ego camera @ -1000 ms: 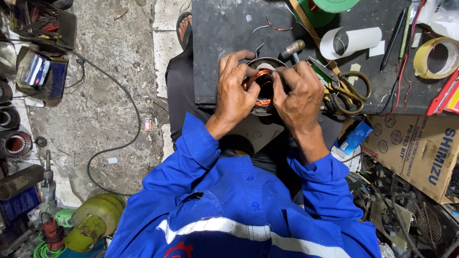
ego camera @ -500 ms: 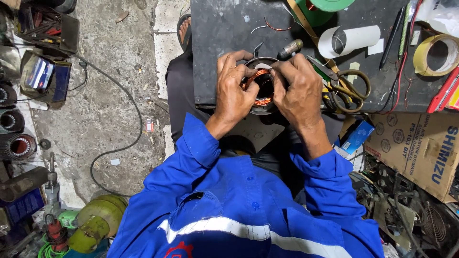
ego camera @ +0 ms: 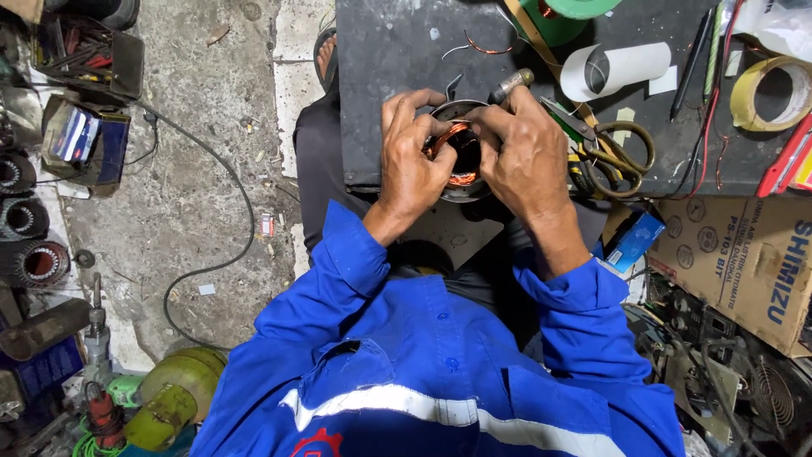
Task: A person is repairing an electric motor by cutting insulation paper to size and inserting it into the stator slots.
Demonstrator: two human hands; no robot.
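Copper winding already sits inside the round metal motor stator, which rests at the near edge of the dark table. In the head view, the left hand clasps the stator's left rim, fingers curled over it, while the right hand grips the right side, fingertips pressing into the coils. Judging by the loose wire strands, seating the coils looks unfinished. Scissors, a paper roll and yellow tape lie nearby.
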